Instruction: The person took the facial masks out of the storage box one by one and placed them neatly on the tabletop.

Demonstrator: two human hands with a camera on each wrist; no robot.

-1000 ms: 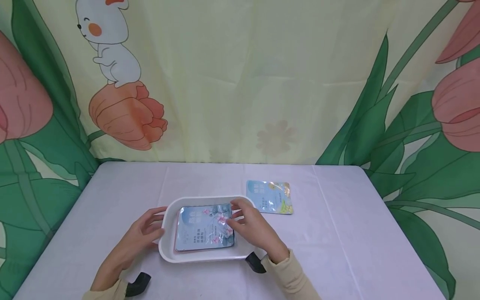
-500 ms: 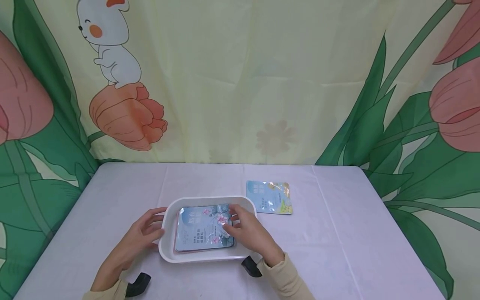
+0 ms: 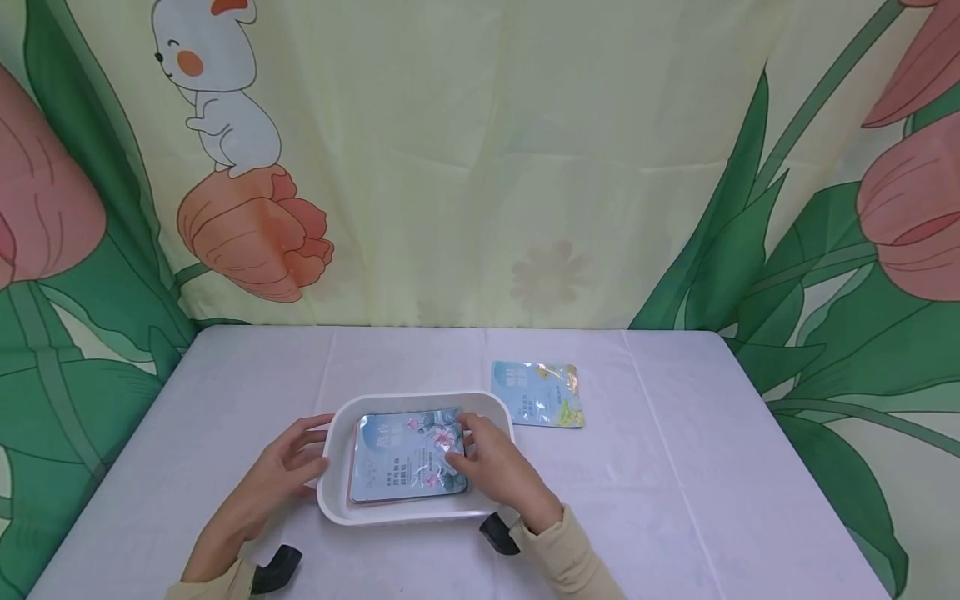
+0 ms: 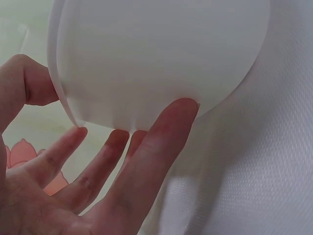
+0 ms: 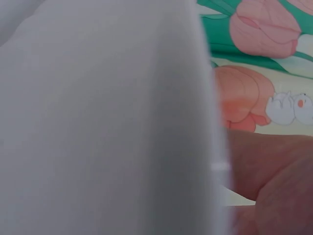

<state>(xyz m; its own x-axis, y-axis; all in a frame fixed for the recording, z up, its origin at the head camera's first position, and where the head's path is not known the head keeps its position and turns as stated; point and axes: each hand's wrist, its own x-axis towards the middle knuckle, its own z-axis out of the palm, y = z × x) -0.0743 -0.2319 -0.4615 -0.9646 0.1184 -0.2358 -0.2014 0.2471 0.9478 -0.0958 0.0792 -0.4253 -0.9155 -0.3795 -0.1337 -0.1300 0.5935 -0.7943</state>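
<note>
A white tray [image 3: 420, 517] stands on the table with a small stack of flat packets in it. The top one, a blue sheet mask packet [image 3: 401, 454] with pink flowers, lies over a pinkish-edged one. My left hand [image 3: 277, 475] holds the tray's left end; in the left wrist view its fingertips [image 4: 182, 110] touch the outer wall while one finger goes behind the rim. Reaching over the tray's right side, my right hand [image 3: 498, 462] pinches the top packet's right edge, thumb above it. The tray wall hides most of that hand in the right wrist view.
A second blue packet [image 3: 537, 394] with yellow print lies on the white-clothed table [image 3: 660, 500], behind and right of the tray. A curtain [image 3: 465, 167] with tulips and a white cartoon animal hangs beyond the table's back edge.
My right hand has shifted slightly left and down, its thumb now further over the packet's right edge. The left hand, the tray and the other packet stay in place.
</note>
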